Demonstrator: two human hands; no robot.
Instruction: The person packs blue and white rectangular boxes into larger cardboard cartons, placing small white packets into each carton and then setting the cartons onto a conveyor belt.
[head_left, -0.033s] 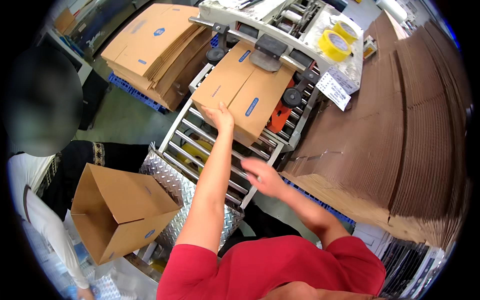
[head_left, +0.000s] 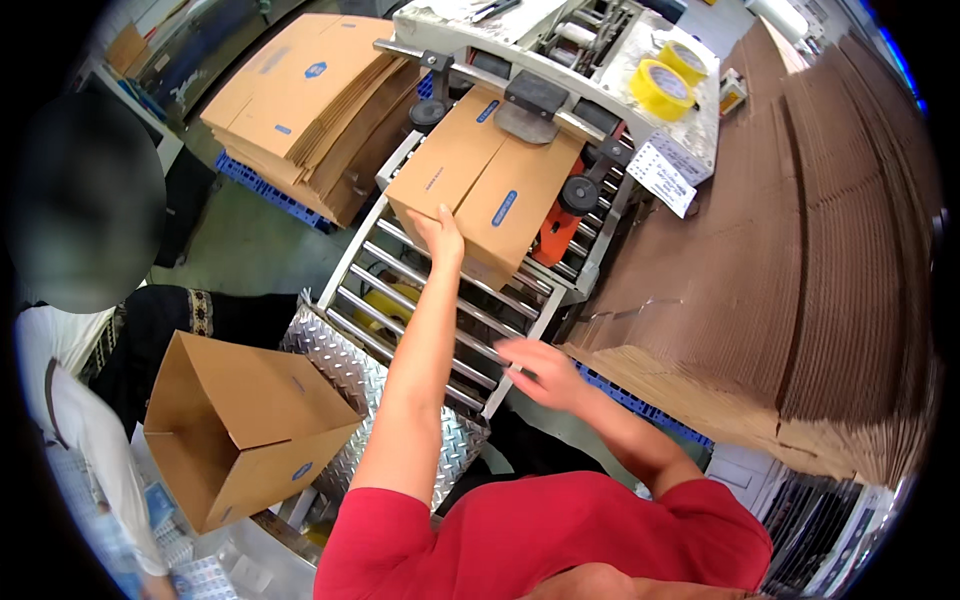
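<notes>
A closed brown cardboard box (head_left: 480, 190) lies on the roller conveyor (head_left: 400, 300), its far end under the head of the tape sealing machine (head_left: 540, 100). My left hand (head_left: 440, 235) is stretched forward, palm flat against the box's near end. My right hand (head_left: 540, 370) hovers over the conveyor's right rail with fingers spread, blurred and holding nothing.
A person at the left holds an open, empty cardboard box (head_left: 240, 430) beside a diamond-plate surface (head_left: 340, 350). Flat cartons are stacked at the top left (head_left: 310, 90). A large pile of flattened cardboard (head_left: 800, 250) fills the right. Yellow tape rolls (head_left: 665, 80) sit on the machine.
</notes>
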